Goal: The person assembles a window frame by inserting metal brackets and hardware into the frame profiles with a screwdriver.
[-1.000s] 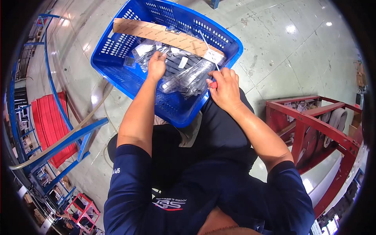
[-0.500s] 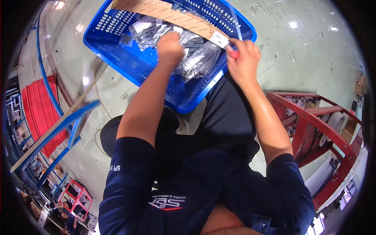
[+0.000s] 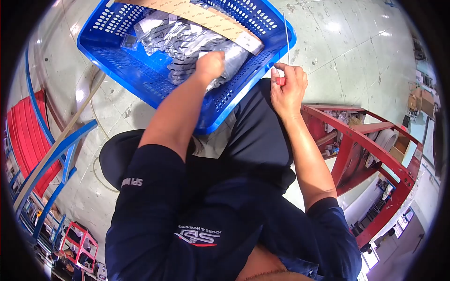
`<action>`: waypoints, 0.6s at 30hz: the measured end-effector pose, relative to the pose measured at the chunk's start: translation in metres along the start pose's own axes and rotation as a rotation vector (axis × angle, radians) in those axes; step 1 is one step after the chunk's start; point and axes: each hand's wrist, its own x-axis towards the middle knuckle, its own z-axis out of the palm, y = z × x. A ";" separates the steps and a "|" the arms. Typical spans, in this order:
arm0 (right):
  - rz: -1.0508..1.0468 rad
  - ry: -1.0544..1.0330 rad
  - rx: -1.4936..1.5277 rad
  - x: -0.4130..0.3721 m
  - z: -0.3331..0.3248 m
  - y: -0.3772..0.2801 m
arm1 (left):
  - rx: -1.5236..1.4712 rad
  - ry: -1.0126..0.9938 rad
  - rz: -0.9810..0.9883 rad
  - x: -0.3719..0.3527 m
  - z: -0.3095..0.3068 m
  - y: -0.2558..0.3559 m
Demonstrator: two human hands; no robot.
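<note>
A blue plastic basket [image 3: 136,80] holds a pile of clear plastic bags [image 3: 185,44] with dark parts inside. A strip of brown printed cardboard [image 3: 206,18] lies across the bags. My left hand [image 3: 210,65] is closed low over the pile, touching the bags; what its fingers hold is hidden. Just outside the basket's right rim, my right hand [image 3: 289,89] is closed around a screwdriver [image 3: 281,81]. Its red handle shows between the fingers, and the thin metal shaft points up and away.
On the right stands a red metal frame [image 3: 351,136] with items inside. To the left are blue metal rails [image 3: 70,145] and a red ribbed panel [image 3: 30,140]. My legs in dark trousers [image 3: 253,136] are close to the basket, on a grey tiled floor [image 3: 328,51].
My left hand has moved lower over the bags. My right hand has come away from the cardboard strip's end, and the screwdriver shaft is now visible. The whole view has shifted slightly.
</note>
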 end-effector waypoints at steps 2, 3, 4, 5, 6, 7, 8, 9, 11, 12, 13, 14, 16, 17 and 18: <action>0.005 -0.002 0.006 0.001 0.001 0.001 | -0.122 -0.025 -0.078 0.013 -0.018 -0.011; 0.011 -0.002 0.018 0.000 0.001 0.000 | -0.196 -0.041 -0.094 0.019 -0.022 -0.019; 0.014 -0.004 0.022 -0.001 0.002 -0.001 | -0.268 -0.055 -0.110 0.028 -0.022 -0.032; 0.010 -0.008 0.035 0.000 0.003 -0.002 | -0.301 0.030 -0.099 0.034 -0.019 -0.042; 0.007 -0.010 0.045 0.001 0.003 -0.002 | -0.297 0.029 -0.098 0.033 -0.023 -0.043; 0.010 -0.008 0.045 0.001 0.003 -0.002 | -0.401 0.074 -0.118 0.030 -0.031 -0.040; 0.008 -0.006 0.057 0.001 0.004 -0.002 | -0.505 0.118 -0.138 0.027 -0.038 -0.035; 0.007 -0.004 0.070 0.001 0.005 -0.001 | -0.558 0.157 -0.169 0.027 -0.041 -0.032; 0.013 0.001 0.073 0.001 0.005 0.000 | -0.633 0.161 -0.138 0.039 -0.047 -0.043; 0.013 0.006 0.076 0.001 0.004 0.001 | -0.711 0.170 -0.106 0.044 -0.048 -0.048; 0.020 0.007 0.077 0.000 0.004 0.002 | -0.566 0.143 -0.199 0.041 -0.066 -0.036; 0.027 0.001 0.079 0.001 0.004 0.003 | -0.561 0.140 -0.199 0.041 -0.070 -0.032; 0.033 -0.001 0.087 0.002 0.005 0.004 | -0.758 0.086 -0.365 0.046 -0.077 -0.031; 0.037 -0.005 0.091 0.002 0.005 0.005 | -0.710 -0.042 -0.330 0.043 -0.081 -0.035; 0.039 -0.008 0.093 0.003 0.006 0.006 | -0.932 -0.277 -0.390 0.038 -0.083 -0.036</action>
